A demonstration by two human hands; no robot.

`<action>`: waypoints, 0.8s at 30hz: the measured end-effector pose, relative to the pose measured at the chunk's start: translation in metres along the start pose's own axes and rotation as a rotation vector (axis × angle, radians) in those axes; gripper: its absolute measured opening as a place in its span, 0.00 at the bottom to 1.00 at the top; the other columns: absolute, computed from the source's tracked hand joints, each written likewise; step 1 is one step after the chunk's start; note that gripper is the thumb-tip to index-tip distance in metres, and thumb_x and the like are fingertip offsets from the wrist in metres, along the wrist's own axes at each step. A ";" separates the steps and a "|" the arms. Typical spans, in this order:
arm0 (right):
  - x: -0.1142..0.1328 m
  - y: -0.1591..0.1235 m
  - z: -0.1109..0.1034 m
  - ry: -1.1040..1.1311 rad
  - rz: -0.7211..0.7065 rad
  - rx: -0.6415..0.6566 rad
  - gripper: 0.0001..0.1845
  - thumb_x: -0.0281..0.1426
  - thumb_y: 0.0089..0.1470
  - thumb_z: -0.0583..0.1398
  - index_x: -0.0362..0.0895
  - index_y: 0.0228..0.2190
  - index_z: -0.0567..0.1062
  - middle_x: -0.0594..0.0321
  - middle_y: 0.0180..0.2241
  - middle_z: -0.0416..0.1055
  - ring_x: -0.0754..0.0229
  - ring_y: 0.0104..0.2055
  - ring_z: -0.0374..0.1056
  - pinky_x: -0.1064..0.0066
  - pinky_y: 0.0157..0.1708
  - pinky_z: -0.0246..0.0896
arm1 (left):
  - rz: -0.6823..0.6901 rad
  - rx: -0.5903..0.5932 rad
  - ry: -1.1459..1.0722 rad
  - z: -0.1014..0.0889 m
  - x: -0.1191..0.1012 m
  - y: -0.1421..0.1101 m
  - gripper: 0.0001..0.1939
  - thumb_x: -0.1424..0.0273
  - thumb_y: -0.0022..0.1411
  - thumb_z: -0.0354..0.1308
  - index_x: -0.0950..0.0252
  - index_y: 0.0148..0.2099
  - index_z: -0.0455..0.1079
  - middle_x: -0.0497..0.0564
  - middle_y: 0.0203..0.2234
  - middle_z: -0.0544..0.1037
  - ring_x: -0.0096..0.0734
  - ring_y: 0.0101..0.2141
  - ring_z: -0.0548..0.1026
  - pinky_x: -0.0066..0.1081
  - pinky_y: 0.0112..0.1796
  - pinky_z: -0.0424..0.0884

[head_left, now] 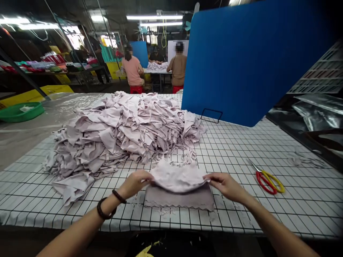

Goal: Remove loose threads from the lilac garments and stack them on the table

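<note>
Between my two hands stretches a pale lilac fabric piece, its near edge sagging in a curve. My left hand, with two dark bracelets at the wrist, pinches its left corner. At the right corner, my right hand grips it between thumb and fingers. Beneath lies a flat stack of greyish-mauve fabric with a wavy near edge, partly covered by the held piece. A large heap of crumpled lilac fabric pieces sits behind and to the left. Scissors with red and yellow handles lie to the right.
A white table cover with black grid lines spreads under everything. A tall blue board stands at the back right by a black wire stand. A green basin is far left. Several people sit or stand in the background.
</note>
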State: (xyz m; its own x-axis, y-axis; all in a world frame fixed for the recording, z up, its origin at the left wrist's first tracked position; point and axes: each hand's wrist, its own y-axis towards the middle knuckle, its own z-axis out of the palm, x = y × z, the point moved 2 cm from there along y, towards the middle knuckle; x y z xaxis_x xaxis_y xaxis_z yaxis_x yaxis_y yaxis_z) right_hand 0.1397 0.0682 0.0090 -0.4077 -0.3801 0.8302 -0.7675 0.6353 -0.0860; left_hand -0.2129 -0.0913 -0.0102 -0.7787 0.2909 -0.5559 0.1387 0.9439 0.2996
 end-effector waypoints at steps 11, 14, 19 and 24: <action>-0.026 -0.055 0.046 -0.289 -0.195 -0.226 0.12 0.27 0.53 0.56 0.51 0.39 0.74 0.59 0.50 0.71 0.50 0.54 0.65 0.53 0.54 0.63 | 0.095 0.015 0.226 0.027 -0.021 -0.054 0.12 0.75 0.62 0.52 0.58 0.45 0.73 0.50 0.41 0.79 0.32 0.38 0.73 0.36 0.41 0.70; -0.029 -0.064 0.052 -0.370 -0.217 -0.160 0.17 0.25 0.49 0.57 0.52 0.40 0.75 0.59 0.54 0.68 0.45 0.57 0.61 0.43 0.58 0.53 | 0.074 0.060 0.263 0.025 -0.026 -0.061 0.15 0.74 0.59 0.53 0.56 0.46 0.73 0.50 0.45 0.77 0.36 0.42 0.72 0.41 0.45 0.69; -0.015 -0.048 0.027 -0.204 -0.072 -0.265 0.17 0.26 0.50 0.55 0.52 0.41 0.74 0.59 0.49 0.71 0.48 0.53 0.65 0.50 0.51 0.61 | -0.031 0.051 0.287 0.022 -0.056 -0.041 0.17 0.69 0.53 0.56 0.56 0.46 0.73 0.49 0.52 0.72 0.45 0.48 0.67 0.48 0.50 0.63; 0.002 0.041 0.009 -0.092 0.133 -0.301 0.11 0.35 0.52 0.57 0.47 0.36 0.75 0.58 0.41 0.74 0.56 0.38 0.69 0.66 0.36 0.64 | -0.086 0.069 0.350 0.071 -0.082 0.015 0.22 0.65 0.65 0.46 0.60 0.60 0.62 0.54 0.61 0.60 0.44 0.59 0.58 0.46 0.57 0.56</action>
State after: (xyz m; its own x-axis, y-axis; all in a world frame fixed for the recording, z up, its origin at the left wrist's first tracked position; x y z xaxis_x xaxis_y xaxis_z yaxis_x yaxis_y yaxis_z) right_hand 0.1029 0.0869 0.0023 -0.5480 -0.3313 0.7681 -0.5297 0.8481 -0.0121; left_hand -0.1035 -0.0905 -0.0150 -0.9499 0.1501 -0.2742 0.0952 0.9744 0.2038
